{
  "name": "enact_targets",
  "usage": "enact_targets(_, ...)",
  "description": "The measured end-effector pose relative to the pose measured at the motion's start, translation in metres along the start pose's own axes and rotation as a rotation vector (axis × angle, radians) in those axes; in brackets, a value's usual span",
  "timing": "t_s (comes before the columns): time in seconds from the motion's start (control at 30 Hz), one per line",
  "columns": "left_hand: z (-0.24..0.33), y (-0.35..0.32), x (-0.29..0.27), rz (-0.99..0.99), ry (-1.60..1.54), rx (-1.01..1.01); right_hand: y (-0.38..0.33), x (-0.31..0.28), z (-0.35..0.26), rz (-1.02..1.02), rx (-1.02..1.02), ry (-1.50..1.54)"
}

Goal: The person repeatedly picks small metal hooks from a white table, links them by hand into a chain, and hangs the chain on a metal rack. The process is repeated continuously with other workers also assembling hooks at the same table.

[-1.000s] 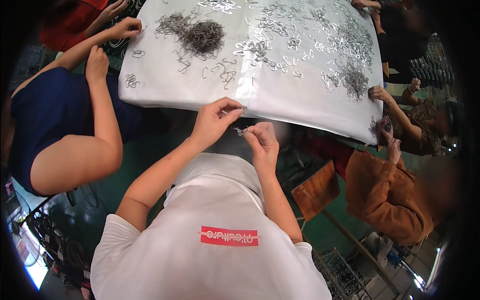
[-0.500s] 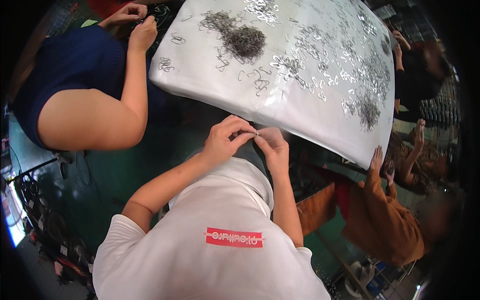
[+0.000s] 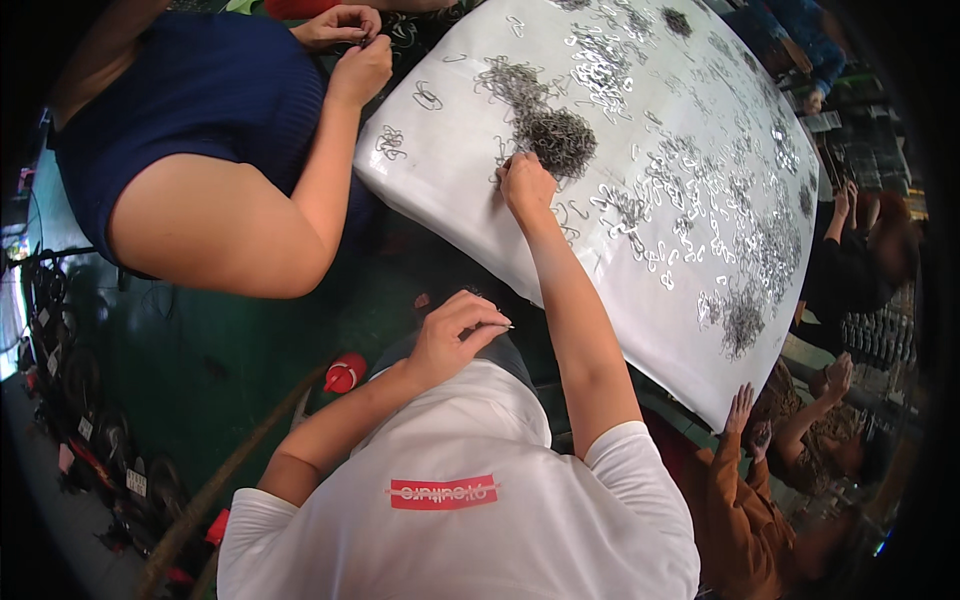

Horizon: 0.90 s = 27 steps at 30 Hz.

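A white table (image 3: 480, 215) is strewn with small bent metal wire hooks. A dark heap of hooks (image 3: 560, 138) lies near its left end. My right hand (image 3: 525, 182) is stretched out to that heap, fingers curled into its near edge; whether it has hold of any hook is not clear. My left hand (image 3: 455, 335) stays close to my chest, pinching a small thin metal piece (image 3: 503, 326) between thumb and fingers. A looser grey pile of hooks (image 3: 510, 80) sits just beyond the dark heap.
A person in a dark blue top (image 3: 200, 130) sits at my left, both hands at the table's far corner. Another person in a brown top (image 3: 745, 490) reaches up at the lower right. More hook piles (image 3: 742, 322) lie to the right. A red-capped object (image 3: 345, 372) stands on the green floor.
My hands have parted: the right hand went from in front of my chest out to the dark heap on the table. The left hand stayed back with the small metal piece.
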State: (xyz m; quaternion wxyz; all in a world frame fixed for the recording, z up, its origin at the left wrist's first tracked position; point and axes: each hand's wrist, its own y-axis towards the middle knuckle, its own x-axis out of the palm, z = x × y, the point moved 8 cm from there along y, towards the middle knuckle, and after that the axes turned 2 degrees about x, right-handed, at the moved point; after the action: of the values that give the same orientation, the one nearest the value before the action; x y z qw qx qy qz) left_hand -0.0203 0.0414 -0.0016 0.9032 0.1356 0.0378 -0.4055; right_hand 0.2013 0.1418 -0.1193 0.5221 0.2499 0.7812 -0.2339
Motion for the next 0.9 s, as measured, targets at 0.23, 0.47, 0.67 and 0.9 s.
enact_targets(0.23, -0.002, 0.002, -0.007, 0.044, -0.019, -0.029, 0.009, 0.028, 0.044, -0.458, 0.199, 0.585)
enact_targets(0.47, 0.001, 0.009, -0.001, -0.018, 0.006, 0.048, -0.057, 0.013, 0.067, -0.586, 0.394, 1.548)
enact_targets(0.67, 0.002, 0.009, 0.012, -0.090, 0.018, 0.016, -0.155, -0.051, 0.063, -0.264, 0.341, 1.433)
enact_targets(0.9, 0.011, 0.012, 0.030, -0.144, -0.003, 0.121, -0.267, -0.106, 0.046, 0.010, 0.375, 1.481)
